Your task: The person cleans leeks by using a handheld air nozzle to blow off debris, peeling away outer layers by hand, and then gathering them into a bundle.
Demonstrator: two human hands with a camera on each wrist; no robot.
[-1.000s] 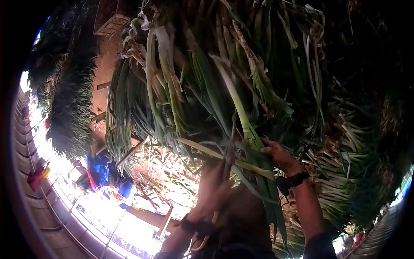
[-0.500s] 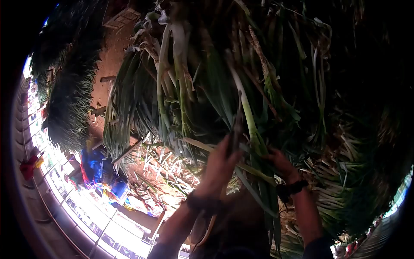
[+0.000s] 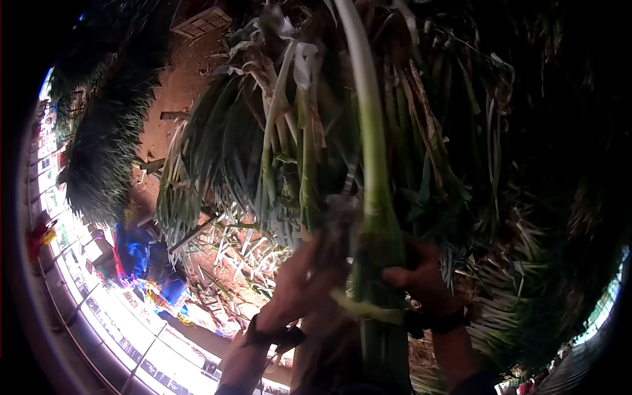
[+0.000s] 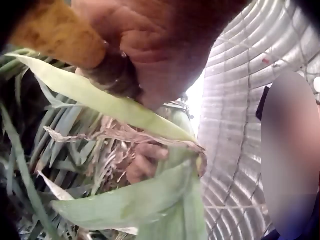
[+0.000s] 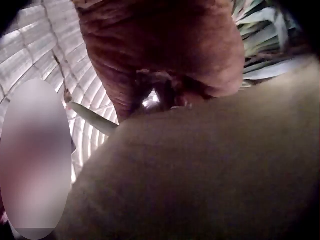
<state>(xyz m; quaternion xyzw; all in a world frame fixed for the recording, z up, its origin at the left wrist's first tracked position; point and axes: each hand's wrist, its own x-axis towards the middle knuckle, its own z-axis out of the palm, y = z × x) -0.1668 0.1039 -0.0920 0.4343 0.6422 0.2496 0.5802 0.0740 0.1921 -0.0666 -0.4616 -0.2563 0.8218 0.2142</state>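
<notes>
A large leek (image 3: pixel 374 145) stands upright in front of me in the head view, its pale shank at the top and green leaves below. My right hand (image 3: pixel 421 280) grips it around the leafy part, thumb across the front. Close beside it on the left, my left hand (image 3: pixel 296 283) holds a knife whose dark blade (image 3: pixel 342 204) is blurred and points up along the leek. The knife's yellowish-brown handle (image 4: pixel 65 35) shows in the left wrist view. Below that hand, a yellowish leaf (image 4: pixel 100 97) hangs off the leek, with right-hand fingers (image 4: pixel 145 162) behind the leaves.
Heaped leeks (image 3: pixel 283 131) lie ahead, and more are stacked at the right (image 3: pixel 513 289). Trimmed leaf pieces (image 3: pixel 243 257) litter the ground at left, near a blue plastic bundle (image 3: pixel 135 253). A crate (image 3: pixel 201 23) sits at the far back. Ribbed sheeting (image 4: pixel 235 135) arches overhead.
The right hand has lifted the leek off the pile, bringing it nearer and upright. The left hand with the knife has moved up, then back down close beside the leek.
</notes>
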